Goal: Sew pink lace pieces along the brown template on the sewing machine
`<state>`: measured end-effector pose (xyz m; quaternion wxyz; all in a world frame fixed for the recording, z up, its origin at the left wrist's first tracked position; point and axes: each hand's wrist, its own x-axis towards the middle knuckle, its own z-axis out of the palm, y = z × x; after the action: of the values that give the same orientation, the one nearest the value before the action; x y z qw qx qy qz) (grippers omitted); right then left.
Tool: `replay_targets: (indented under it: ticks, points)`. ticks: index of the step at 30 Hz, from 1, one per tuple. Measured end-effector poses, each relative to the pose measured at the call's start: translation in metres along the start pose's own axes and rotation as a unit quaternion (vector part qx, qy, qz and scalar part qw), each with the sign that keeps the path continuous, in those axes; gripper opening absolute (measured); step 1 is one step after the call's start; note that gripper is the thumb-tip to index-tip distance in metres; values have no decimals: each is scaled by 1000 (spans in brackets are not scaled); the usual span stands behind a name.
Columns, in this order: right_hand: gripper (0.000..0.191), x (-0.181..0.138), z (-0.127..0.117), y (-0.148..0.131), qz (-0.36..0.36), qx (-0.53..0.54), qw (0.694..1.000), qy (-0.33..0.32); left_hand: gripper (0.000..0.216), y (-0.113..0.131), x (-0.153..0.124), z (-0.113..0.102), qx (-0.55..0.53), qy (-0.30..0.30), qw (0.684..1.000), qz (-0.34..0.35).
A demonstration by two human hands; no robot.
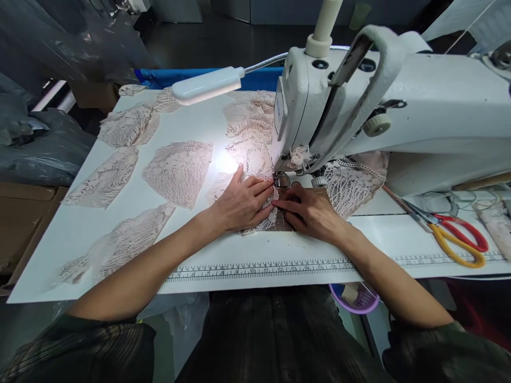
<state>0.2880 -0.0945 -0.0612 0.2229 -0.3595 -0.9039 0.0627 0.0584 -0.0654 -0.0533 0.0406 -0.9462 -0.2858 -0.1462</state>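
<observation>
Left hand lay flat, fingers spread, on the pink lace piece, right hand pressed flat beside it, gripping nothing, lace under the sewing machine presser foot, scissors well apart on the table.

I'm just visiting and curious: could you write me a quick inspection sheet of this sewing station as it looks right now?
Surface: white table with a printed ruler strip along the front edge.
Job's things: pink lace piece under the sewing machine needle.
Clutter: loose lace pieces spread at left; scissors at right.
Hands: left hand and right hand both flat on the lace by the presser foot.
Cables: wires under the machine arm; lamp on a flexible neck.
Surroundings: plastic sheeting, cardboard box, purple basket.
</observation>
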Motion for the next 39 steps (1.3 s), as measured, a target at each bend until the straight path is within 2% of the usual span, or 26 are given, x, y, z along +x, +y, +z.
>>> replay_targets:
  ticks: [10, 17, 24, 29, 33, 36, 39]
  points:
    - [32, 1, 3, -1, 13, -44, 999, 3, 37, -2, 4, 2, 0, 12, 1000, -16]
    - [33, 6, 0, -2, 43, -57, 997, -28, 24, -6, 5, 11, -22, 60, 998, -18]
    - [34, 13, 0, -5, 62, -76, 994, -44, 30, 0, 10, 5, 13, 37, 998, -57]
    - [36, 9, 2, 3, 74, 0, 997, -16, 31, 7, 10, 8, 26, 51, 995, -84]
    - [36, 2, -5, 12, 150, 100, 983, 28, 31, 6, 9, 7, 31, 59, 994, -90]
    - [29, 2, -9, 15, 183, 150, 969, 71, 33, 1, 8, 2, 29, 50, 995, -78]
    - [23, 3, -8, 15, 209, 170, 959, 89, 31, -4, 7, -2, -11, 52, 998, -35]
